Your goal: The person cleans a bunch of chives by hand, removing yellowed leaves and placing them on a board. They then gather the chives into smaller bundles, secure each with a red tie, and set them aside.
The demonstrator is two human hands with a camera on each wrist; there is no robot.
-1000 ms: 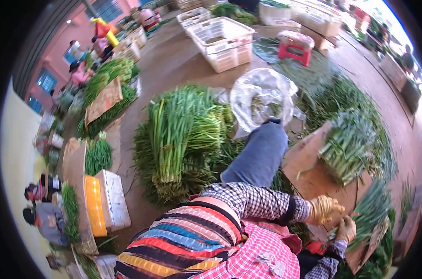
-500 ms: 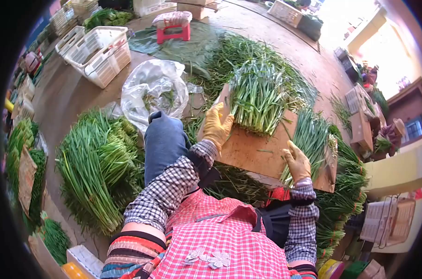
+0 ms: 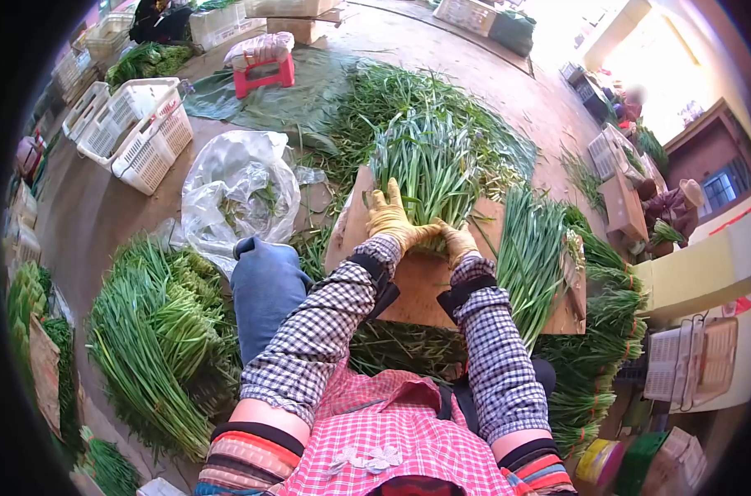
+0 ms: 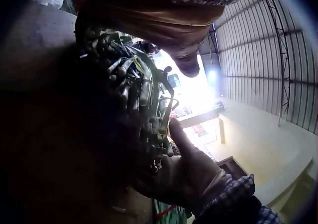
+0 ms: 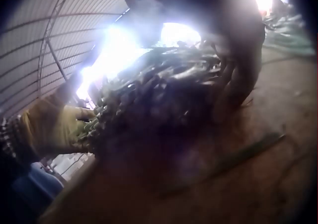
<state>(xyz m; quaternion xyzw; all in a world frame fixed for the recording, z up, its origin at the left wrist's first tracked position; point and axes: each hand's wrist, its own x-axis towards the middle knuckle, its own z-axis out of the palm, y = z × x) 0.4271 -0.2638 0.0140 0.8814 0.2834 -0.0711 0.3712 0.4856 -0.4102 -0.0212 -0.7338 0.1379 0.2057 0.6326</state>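
A thick bundle of scallion-like greens [image 3: 432, 157] lies on a brown board [image 3: 413, 289], cut ends toward me. My gloved left hand [image 3: 396, 225] holds it from the left, fingers spread along the stalks. My gloved right hand [image 3: 458, 244] grips the right side near the ends. The thumbs come close together over the bundle in the head view. In the left wrist view, pale cut ends [image 4: 144, 92] sit between the hands, the right hand [image 4: 184, 177] with its thumb raised. In the right wrist view, the yellow-gloved left hand [image 5: 52, 122] is across the bundle.
More long greens [image 3: 528, 248] lie on the board's right side. A large stack of greens [image 3: 156, 331] stands at left, beside a clear plastic bag [image 3: 239, 178]. Farther back are white crates [image 3: 156, 145] and a red stool [image 3: 264, 76]. Tied bunches [image 3: 590, 397] are piled at right.
The view has swung right toward the board. My right hand has left the greens at right and moved to the bundle. My left hand has come onto the bundle's other side.
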